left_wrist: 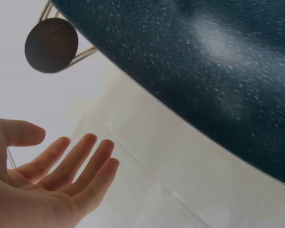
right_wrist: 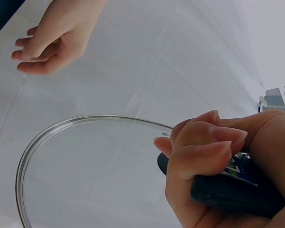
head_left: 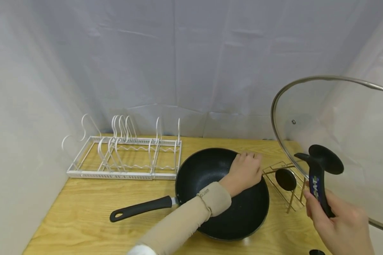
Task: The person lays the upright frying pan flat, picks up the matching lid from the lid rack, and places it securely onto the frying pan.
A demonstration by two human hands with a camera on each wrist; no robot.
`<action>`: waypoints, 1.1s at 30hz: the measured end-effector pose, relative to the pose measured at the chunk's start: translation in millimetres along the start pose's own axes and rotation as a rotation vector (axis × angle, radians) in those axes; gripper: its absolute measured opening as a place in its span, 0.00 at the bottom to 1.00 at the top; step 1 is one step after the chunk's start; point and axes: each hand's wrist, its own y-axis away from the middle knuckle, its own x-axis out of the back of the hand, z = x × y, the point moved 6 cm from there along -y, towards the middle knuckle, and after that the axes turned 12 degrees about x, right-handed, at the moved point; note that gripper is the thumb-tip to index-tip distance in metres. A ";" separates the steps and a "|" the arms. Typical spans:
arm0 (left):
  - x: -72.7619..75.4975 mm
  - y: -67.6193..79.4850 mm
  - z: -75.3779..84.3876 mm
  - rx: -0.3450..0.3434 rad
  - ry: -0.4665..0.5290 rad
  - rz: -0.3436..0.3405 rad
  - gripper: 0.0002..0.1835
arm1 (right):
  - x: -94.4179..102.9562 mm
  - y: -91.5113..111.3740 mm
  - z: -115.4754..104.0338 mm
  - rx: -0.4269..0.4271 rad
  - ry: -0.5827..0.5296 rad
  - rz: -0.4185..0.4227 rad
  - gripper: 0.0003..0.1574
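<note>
A black frying pan (head_left: 210, 170) with a deep bowl sits on the wooden table, its long handle pointing left. My left hand (head_left: 246, 170) reaches across the pan toward its far right side. The left wrist view shows that hand (left_wrist: 61, 175) with relaxed, spread fingers and nothing in them, apart from the pan's edge (left_wrist: 189, 95). My right hand (head_left: 341, 221) grips the black handle (head_left: 317, 186) of a large glass lid (head_left: 277, 102) with a metal rim. The lid is held up on its side at the right, above the table.
A white metal rack (head_left: 111, 175) with upright hoops stands at the back left of the table (head_left: 83, 212). Right of the pan is a gold wire stand (head_left: 292, 202) with a black disc (head_left: 285, 179). Part of a black object (head_left: 317, 252) shows at the front edge. White sheets surround the table.
</note>
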 end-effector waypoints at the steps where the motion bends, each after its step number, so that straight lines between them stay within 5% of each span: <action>1: 2.1 2.5 -3.7 0.007 0.009 0.006 0.16 | -0.2 0.1 -0.3 0.001 -0.006 0.001 0.16; 10: 12.1 34.5 -23.6 0.022 0.031 0.075 0.16 | -2.9 -1.3 -5.9 0.081 -0.036 0.014 0.17; 24: 36.3 86.0 -51.4 0.004 0.028 0.325 0.11 | -14.6 -4.3 -21.7 0.141 -0.145 -0.043 0.13; 33: 38.7 115.8 -81.8 0.034 -0.008 0.371 0.11 | -24.6 -5.9 -33.3 0.312 -0.224 0.045 0.17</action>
